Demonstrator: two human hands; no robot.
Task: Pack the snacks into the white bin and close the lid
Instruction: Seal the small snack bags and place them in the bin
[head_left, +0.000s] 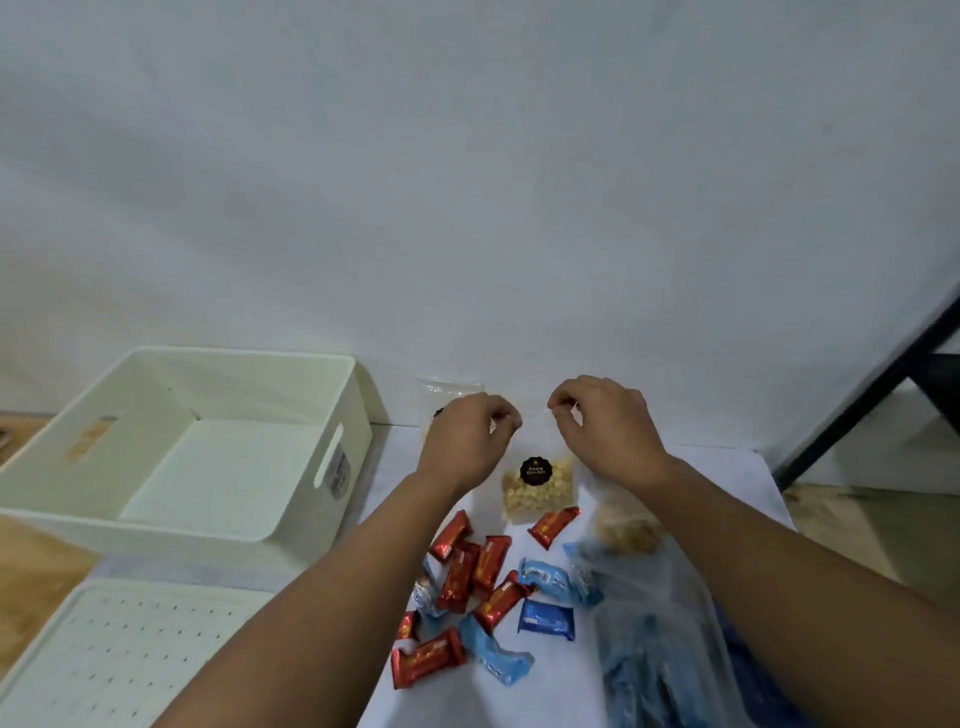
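Observation:
A clear bag of pale nuts (537, 491) with a dark round label hangs upright over the white table. My left hand (467, 441) pinches its top left corner and my right hand (605, 426) pinches its top right corner. The white bin (171, 525) stands open and empty at the left. Its lid (104, 660), dotted with small holes, lies flat in front of it. Several red wrapped bars (462, 577) and blue packets (545, 618) lie scattered below the bag.
A second clear bag (449, 395) stands against the wall behind my left hand. Another nut bag (626, 530) and a large clear bag of blue packets (660, 649) lie at the right. A black frame (878, 384) leans at the far right.

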